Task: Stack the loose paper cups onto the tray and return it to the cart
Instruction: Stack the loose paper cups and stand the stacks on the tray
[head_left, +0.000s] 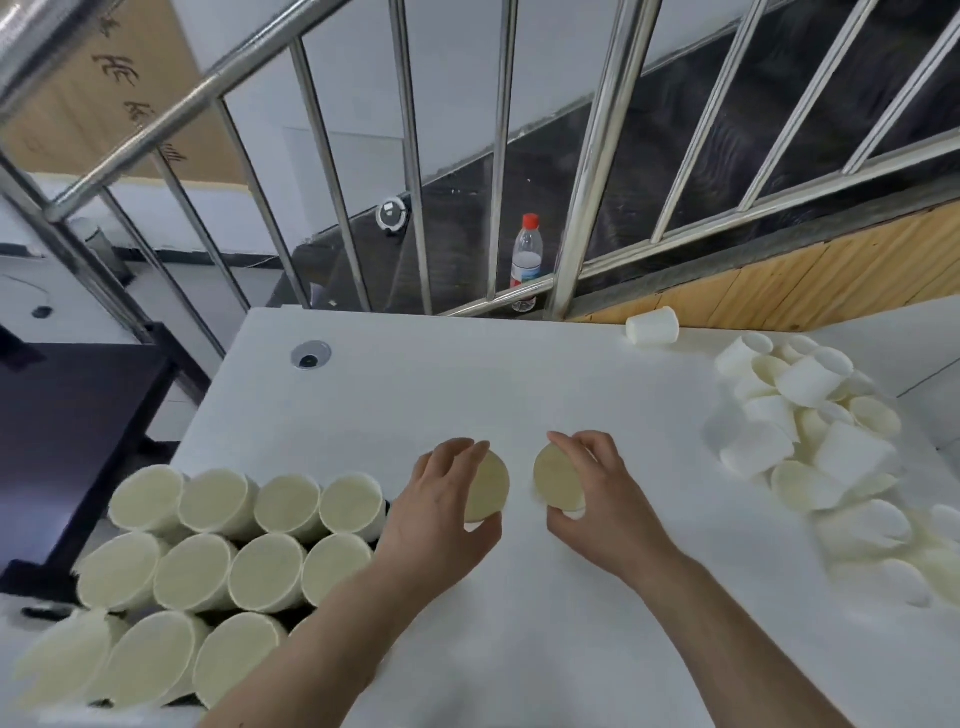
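My left hand (441, 512) grips a white paper cup (491, 486) at the middle of the white table (441, 374), its open mouth facing up. My right hand (597, 493) grips a second paper cup (556, 478) just to the right, a small gap between the two. Several upright cups stand in rows at the lower left (208, 551), with a dark tray edge (387, 506) showing between them. A heap of loose cups (810, 431) lies tumbled at the right side of the table.
One cup (652, 326) lies on its side near the table's far edge. A steel railing (498, 156) rises behind the table, with a red-capped water bottle (527, 254) beyond it. A dark cabinet (78, 431) stands left of the table. A round cable port (310, 356) sits far left.
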